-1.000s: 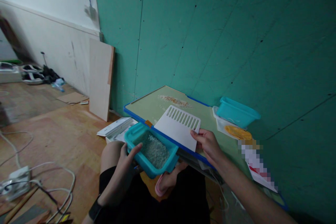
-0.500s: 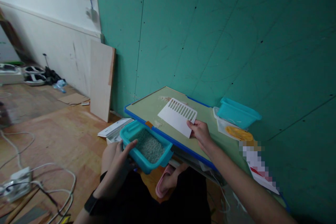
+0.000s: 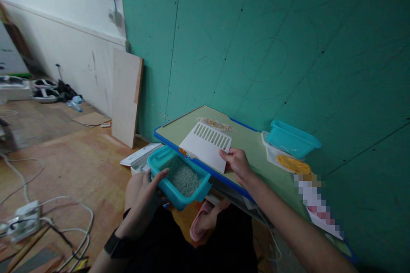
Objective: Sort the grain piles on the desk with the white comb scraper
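Note:
My left hand (image 3: 147, 194) grips the left side of a teal plastic container (image 3: 181, 203), its thumb over the rim. Pale grains (image 3: 184, 178) partly fill the container, which sits just below the table's near edge. In my right hand (image 3: 237, 163) is a white slotted scraper (image 3: 205, 147), pinched at its right side and lying nearly flat on the table. Its plain edge reaches the blue table edge, beside a small heap of pale grains (image 3: 191, 155). Behind its slotted end lies a strip of tan and brownish grains (image 3: 216, 125) on the green tabletop (image 3: 256, 153).
A green wall (image 3: 256, 42) stands directly behind the table. At the right end are an empty teal container (image 3: 293, 138), a yellow item (image 3: 293, 164) and a white tray (image 3: 270, 153). A board (image 3: 126, 98) leans on the wall; cables (image 3: 80, 217) lie on the left floor.
The scraper has moved toward me and slightly left, up to the table's near edge, pushing pale grains along. More of the tan grain strip shows behind it. My left hand keeps the container in place.

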Motion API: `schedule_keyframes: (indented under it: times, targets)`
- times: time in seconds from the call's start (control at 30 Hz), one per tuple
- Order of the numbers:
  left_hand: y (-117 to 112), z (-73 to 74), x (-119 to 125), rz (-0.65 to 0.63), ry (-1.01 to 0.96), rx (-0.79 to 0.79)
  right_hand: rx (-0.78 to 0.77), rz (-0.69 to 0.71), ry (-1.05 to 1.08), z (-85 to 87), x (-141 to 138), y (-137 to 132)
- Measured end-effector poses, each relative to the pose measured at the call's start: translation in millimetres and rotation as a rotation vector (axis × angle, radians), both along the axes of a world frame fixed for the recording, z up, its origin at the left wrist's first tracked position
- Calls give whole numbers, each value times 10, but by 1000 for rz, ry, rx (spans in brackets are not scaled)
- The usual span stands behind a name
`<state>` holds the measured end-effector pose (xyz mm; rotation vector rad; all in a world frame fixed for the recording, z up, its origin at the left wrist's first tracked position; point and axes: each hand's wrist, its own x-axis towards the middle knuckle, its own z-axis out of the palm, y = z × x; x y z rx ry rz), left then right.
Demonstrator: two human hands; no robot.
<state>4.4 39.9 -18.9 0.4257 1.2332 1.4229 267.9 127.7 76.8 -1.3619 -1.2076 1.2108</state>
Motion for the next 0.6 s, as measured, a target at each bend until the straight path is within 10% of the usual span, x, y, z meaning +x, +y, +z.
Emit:
schedule_keyframes:
  times: [0.6]
  targets:
    - [-50, 103, 66, 12, -8, -14, 41, 28, 25, 22, 1, -189]
